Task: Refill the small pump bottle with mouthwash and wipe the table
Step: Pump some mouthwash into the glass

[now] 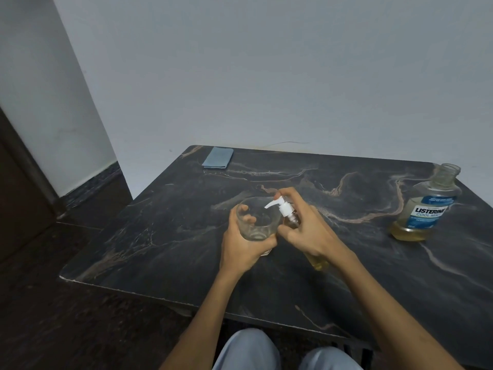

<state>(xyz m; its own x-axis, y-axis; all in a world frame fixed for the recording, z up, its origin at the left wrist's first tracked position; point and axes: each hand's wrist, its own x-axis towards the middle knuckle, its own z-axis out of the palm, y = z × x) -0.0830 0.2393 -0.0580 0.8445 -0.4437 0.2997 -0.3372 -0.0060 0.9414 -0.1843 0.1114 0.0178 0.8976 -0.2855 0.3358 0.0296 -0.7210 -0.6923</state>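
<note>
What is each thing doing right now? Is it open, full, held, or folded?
Pump bottle: tilted, held in the right hand, white pump head on, nozzle over the glass.
Glass: held by the left hand, looks empty.
Mouthwash bottle: upright on the table, cap off, a little yellowish liquid at the bottom.
Blue cloth: folded, lying at the far edge, untouched.

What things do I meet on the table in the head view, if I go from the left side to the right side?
Folded blue cloth → clear glass held by the left hand → small pump bottle gripped by the right hand → open mouthwash bottle near the right edge.
</note>
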